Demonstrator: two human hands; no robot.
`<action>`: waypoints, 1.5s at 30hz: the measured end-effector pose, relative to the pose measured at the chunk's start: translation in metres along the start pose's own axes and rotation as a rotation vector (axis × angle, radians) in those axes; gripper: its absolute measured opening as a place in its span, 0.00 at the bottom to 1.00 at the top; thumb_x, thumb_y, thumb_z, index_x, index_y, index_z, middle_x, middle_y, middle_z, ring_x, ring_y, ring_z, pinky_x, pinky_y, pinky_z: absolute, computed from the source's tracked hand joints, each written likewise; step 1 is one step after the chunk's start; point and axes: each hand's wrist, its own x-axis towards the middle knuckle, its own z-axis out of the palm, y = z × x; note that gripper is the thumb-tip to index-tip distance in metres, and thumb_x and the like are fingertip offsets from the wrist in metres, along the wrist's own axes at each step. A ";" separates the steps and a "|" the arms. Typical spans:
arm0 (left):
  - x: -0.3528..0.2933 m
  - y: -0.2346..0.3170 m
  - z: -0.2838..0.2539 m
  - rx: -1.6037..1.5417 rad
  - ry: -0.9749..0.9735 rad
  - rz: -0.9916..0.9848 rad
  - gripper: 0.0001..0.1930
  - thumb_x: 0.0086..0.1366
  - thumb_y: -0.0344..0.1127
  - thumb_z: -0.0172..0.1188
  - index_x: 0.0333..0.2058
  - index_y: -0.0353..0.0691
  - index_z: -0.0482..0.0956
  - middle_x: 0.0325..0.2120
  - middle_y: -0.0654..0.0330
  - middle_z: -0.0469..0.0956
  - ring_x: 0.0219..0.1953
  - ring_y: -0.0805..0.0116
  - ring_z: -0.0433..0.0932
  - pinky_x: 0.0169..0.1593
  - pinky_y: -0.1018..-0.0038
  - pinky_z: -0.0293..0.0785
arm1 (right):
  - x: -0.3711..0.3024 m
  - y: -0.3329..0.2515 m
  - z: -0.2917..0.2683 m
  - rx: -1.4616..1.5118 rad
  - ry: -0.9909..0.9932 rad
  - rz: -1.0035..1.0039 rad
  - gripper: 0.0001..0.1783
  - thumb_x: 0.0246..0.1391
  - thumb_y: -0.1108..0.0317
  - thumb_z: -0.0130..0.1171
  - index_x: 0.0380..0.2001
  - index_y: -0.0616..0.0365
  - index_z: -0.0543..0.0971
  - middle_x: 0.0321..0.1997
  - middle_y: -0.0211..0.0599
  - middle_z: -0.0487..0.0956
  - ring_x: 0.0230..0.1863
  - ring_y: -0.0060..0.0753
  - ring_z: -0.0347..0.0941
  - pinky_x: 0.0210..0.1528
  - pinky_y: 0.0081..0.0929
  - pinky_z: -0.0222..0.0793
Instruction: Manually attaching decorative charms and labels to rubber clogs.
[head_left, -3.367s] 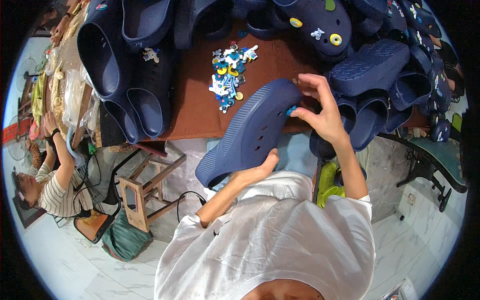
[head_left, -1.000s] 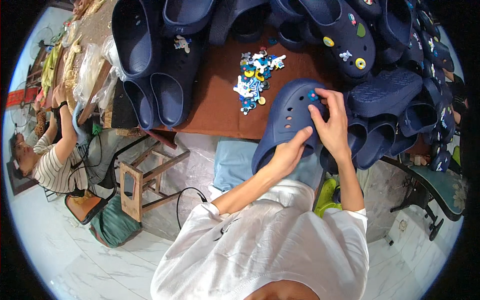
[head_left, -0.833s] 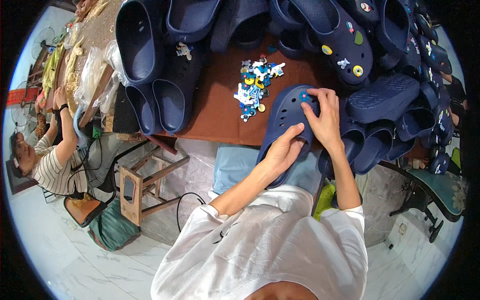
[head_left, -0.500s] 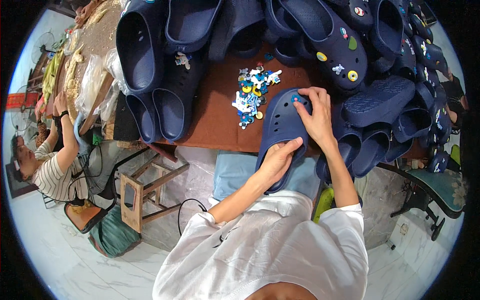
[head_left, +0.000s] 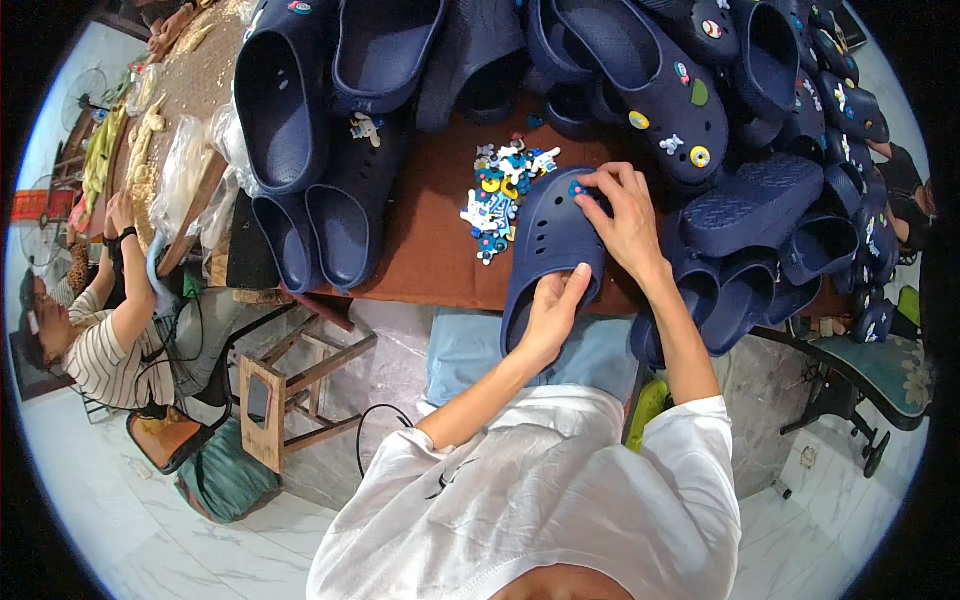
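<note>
A navy blue clog (head_left: pixel 545 245) with holes in its upper is held over the table's front edge, toe pointing away from me. My left hand (head_left: pixel 550 318) reaches into its foot opening; the thumb lies on the outside and the other fingers are hidden within. At the toe, my right hand (head_left: pixel 630 225) has its fingers and thumb closed about a small blue and red flower-like shoe charm (head_left: pixel 576 188) at one of the holes. Just left of the clog lies a pile of shoe charms (head_left: pixel 492 205) in white, blue, yellow and black.
Many navy clogs (head_left: pixel 765 205) are stacked at the right and back, some with charms. More clogs (head_left: pixel 345 225) stand at the left of the brown tabletop (head_left: pixel 430 235). A wooden stool (head_left: pixel 262 405) is on the floor. Another person (head_left: pixel 120 340) sits at a table farther left.
Both hands and the clog have moved slightly away from me and to the left, nearer the charm pile. My right fingers remain at the toe charm.
</note>
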 end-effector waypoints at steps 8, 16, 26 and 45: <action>-0.003 -0.015 -0.006 0.149 0.036 0.089 0.24 0.72 0.42 0.53 0.57 0.26 0.68 0.53 0.54 0.74 0.54 0.70 0.70 0.59 0.72 0.63 | 0.039 -0.009 0.015 -0.055 0.020 -0.137 0.14 0.52 0.74 0.58 0.43 0.62 0.77 0.42 0.43 0.76 0.45 0.49 0.72 0.48 0.42 0.69; -0.002 -0.012 -0.007 0.436 0.132 -0.001 0.23 0.70 0.48 0.56 0.41 0.27 0.77 0.34 0.59 0.79 0.36 0.75 0.72 0.42 0.75 0.69 | 0.097 0.024 0.080 -0.358 -0.210 -0.137 0.18 0.48 0.81 0.53 0.45 0.64 0.77 0.45 0.47 0.77 0.45 0.51 0.77 0.45 0.41 0.75; 0.007 0.004 -0.005 0.052 -0.010 0.001 0.21 0.71 0.43 0.54 0.52 0.29 0.74 0.48 0.62 0.76 0.49 0.76 0.72 0.57 0.76 0.64 | 0.115 0.023 0.106 -0.664 -0.143 -0.193 0.06 0.47 0.73 0.59 0.31 0.56 0.79 0.34 0.40 0.80 0.32 0.39 0.82 0.29 0.32 0.78; 0.004 0.007 0.009 -0.039 0.117 0.064 0.15 0.69 0.41 0.57 0.24 0.42 0.76 0.23 0.74 0.69 0.27 0.81 0.62 0.32 0.78 0.59 | 0.010 0.011 -0.027 0.430 -0.362 0.330 0.07 0.58 0.69 0.53 0.34 0.62 0.75 0.29 0.29 0.76 0.30 0.19 0.72 0.33 0.22 0.68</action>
